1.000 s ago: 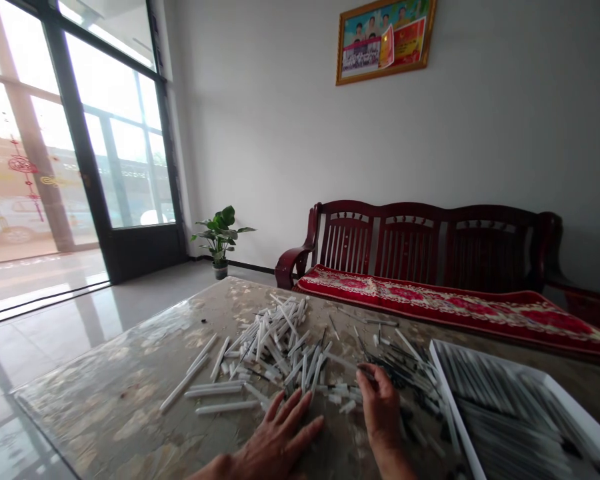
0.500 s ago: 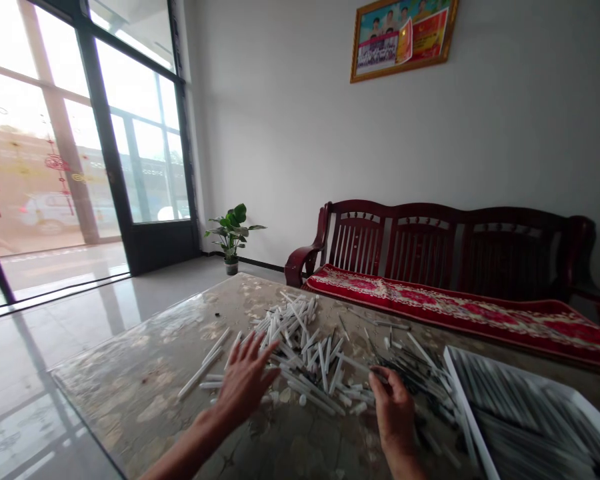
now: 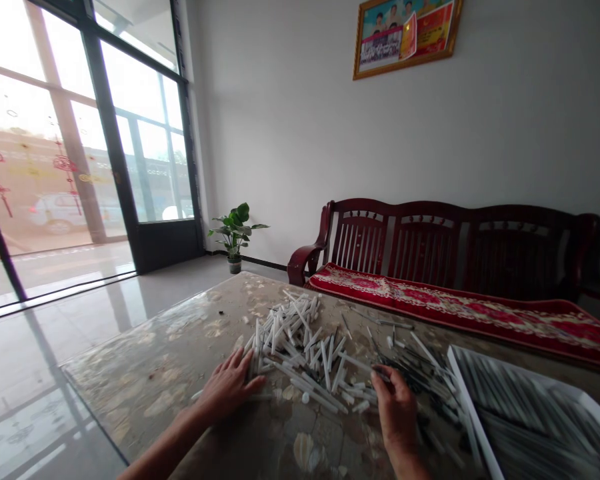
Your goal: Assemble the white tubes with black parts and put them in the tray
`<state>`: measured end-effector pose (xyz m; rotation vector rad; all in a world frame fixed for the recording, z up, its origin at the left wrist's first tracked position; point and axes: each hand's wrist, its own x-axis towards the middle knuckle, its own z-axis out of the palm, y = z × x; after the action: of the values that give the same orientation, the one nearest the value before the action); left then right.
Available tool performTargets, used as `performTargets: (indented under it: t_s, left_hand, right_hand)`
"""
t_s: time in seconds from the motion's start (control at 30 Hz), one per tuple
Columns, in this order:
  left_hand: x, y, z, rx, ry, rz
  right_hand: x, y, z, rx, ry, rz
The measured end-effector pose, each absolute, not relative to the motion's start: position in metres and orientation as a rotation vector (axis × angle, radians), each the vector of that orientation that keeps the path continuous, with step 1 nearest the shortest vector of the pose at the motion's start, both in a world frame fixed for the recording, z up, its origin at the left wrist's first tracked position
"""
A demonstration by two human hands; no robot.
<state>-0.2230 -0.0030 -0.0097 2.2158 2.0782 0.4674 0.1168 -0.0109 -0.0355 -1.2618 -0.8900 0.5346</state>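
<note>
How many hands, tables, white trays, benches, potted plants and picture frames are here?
Left hand, right hand: 2
Table: 1
White tray: 1
Bench: 1
Potted plant: 1
Picture frame: 1
Total: 7
The pale sticks overlap too much to count, so they're left out.

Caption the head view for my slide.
Left hand at piled white tubes, right hand pinching a slender piece near a loaded tray.

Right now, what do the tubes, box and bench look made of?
Tubes: probably plastic, satin; milky white, slightly translucent.
Box: card or plastic, can't tell; plain white, thin flat walls.
Bench: likely wood, varnished; dark red, soft sheen on its curved armrest.
</note>
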Motion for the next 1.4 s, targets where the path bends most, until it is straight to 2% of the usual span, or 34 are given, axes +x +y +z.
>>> performTargets:
  t_s: [0.2,0.9,1.23,1.4]
  left_hand:
    - [-0.184,-0.024,-0.017,2.273,1.860,0.303]
    - [-0.031,-0.029,-0.039,2.461,1.370,0.303]
    - [-0.017,0.008,-0.026,2.607,1.136,0.597]
    - [-0.017,0.000,-0.011,2.097,1.312,0.987]
  right_hand:
    - [0.116,-0.012,-0.035,-1.265,-0.902,0.528]
    - [0.116,-0.009,-0.041,-1.205,-0.843,0.542]
    - [0.119,-0.012,-0.041,-1.219,-0.864,0.511]
    - [0.118,-0.020,-0.032,-1.191,-1.043,0.347]
